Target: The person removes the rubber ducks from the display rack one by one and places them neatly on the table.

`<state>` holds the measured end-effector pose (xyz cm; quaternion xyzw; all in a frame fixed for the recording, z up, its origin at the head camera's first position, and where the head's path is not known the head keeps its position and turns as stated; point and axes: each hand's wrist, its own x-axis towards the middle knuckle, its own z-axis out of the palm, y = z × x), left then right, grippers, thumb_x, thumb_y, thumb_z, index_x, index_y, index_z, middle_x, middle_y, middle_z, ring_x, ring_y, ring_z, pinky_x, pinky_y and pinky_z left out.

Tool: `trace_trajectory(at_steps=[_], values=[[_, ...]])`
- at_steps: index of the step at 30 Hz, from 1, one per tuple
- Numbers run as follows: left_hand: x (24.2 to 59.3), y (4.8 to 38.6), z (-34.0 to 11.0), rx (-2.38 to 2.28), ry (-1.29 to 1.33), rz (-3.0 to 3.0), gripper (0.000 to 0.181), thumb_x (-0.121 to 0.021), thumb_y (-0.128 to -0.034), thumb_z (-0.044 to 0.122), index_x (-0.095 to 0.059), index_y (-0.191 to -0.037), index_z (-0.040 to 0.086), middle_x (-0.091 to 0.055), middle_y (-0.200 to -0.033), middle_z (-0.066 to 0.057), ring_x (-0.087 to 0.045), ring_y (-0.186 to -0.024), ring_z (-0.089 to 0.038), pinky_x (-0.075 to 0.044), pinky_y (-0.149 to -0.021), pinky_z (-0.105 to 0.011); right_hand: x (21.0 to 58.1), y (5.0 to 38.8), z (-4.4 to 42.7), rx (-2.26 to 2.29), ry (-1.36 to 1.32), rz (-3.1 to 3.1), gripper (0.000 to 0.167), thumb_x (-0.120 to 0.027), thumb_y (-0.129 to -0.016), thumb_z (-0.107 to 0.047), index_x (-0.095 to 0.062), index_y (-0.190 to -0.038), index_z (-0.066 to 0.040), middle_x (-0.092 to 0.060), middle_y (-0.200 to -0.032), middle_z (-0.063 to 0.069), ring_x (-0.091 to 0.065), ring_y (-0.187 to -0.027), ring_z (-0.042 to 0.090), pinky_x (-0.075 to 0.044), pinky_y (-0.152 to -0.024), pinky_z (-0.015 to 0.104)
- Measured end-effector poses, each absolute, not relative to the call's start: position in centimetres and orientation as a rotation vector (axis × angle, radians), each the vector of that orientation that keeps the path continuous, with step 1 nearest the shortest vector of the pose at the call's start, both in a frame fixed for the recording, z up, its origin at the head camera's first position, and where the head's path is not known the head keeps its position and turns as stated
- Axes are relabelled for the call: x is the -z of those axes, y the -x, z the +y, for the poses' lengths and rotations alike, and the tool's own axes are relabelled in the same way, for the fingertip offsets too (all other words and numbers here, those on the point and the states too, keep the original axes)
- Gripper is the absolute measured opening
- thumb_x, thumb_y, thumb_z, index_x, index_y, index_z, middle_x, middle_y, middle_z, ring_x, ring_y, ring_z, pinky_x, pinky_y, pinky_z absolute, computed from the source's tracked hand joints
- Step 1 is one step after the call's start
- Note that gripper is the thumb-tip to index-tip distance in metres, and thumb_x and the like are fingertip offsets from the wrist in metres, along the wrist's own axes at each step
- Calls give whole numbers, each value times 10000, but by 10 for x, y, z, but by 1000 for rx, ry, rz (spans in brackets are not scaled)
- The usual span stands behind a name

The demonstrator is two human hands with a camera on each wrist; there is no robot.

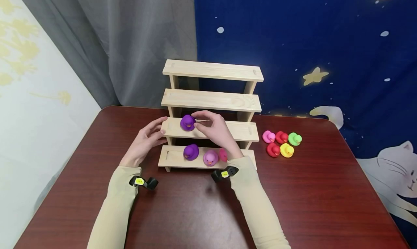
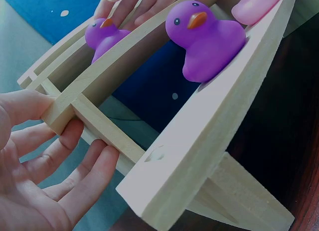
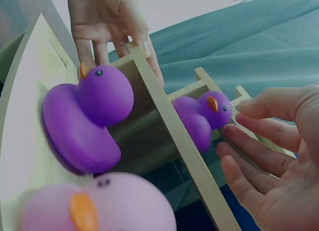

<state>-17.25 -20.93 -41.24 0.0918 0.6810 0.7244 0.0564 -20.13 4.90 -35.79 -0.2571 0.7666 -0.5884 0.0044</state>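
A four-step wooden display shelf (image 1: 211, 100) stands on the table. My left hand (image 1: 142, 144) holds the left end of its second board from the bottom, thumb on the board's end and fingers beneath in the left wrist view (image 2: 45, 166). On that board sits a purple rubber duck (image 1: 187, 122). Beside it is my right hand (image 1: 213, 127), thumb and fingers spread apart; in the right wrist view (image 3: 274, 151) the fingertips are close to the duck's head, contact unclear. The bottom board carries another purple duck (image 1: 191, 152), a light pink duck (image 1: 210, 157) and a darker pink duck (image 1: 223, 155), partly hidden by the right wrist.
Right of the shelf, several small ducks lie grouped on the dark red table (image 1: 319, 191): a pink duck (image 1: 268, 136), red ones, a green duck (image 1: 295, 139) and a yellow duck (image 1: 287, 150). Behind the shelf hang a grey curtain (image 1: 146, 42) and a blue starry cloth (image 1: 277, 32).
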Motion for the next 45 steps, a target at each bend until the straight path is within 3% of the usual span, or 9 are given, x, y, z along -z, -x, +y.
trace_trajectory(at_steps=[8,24,29,35,40,45], values=[[414,172,-209,-2201,-289,2065,509,-578,-986,153,-409,-1464,112,-533,-1174,-116,-618,-1026,-154,-517,-853,-336,365,202,33,1815,801,2385,346,-692,-881,-27,-630,-1221,-20,-640,-1175,93,-632,-1044,206,-473,-914,278],[413,172,-208,-2208,-326,2049,493,-577,-986,147,-412,-1446,89,-539,-1186,-121,-616,-1037,-167,-519,-850,-328,367,190,36,1854,772,2440,357,-705,-871,-21,-648,-1217,-84,-638,-1159,40,-647,-931,175,-498,-815,296],[414,172,-208,-2212,-333,2050,487,-583,-983,145,-420,-1438,83,-545,-1176,-114,-619,-1028,-164,-519,-850,-331,363,183,40,1927,727,2353,361,-702,-874,-23,-652,-1219,-114,-626,-1169,18,-639,-990,172,-497,-861,316],[415,172,-208,-2211,-330,2048,483,-577,-985,134,-420,-1439,84,-537,-1183,-119,-615,-1030,-166,-518,-853,-333,351,173,47,1955,784,2358,355,-680,-864,50,-635,-1212,-4,-622,-1176,141,-588,-1096,280,-454,-954,377],[414,172,-209,-2185,-319,2080,484,-577,-987,155,-422,-1442,103,-535,-1188,-118,-611,-1041,-162,-515,-859,-341,335,161,54,1951,823,2391,348,-662,-852,94,-599,-1194,95,-597,-1178,246,-561,-1099,375,-446,-960,450],[413,173,-210,-2173,-316,2086,486,-581,-985,159,-425,-1442,106,-531,-1193,-124,-610,-1046,-169,-512,-866,-355,350,170,63,1935,807,2403,348,-680,-866,50,-621,-1208,40,-610,-1190,177,-582,-1090,308,-459,-949,385]])
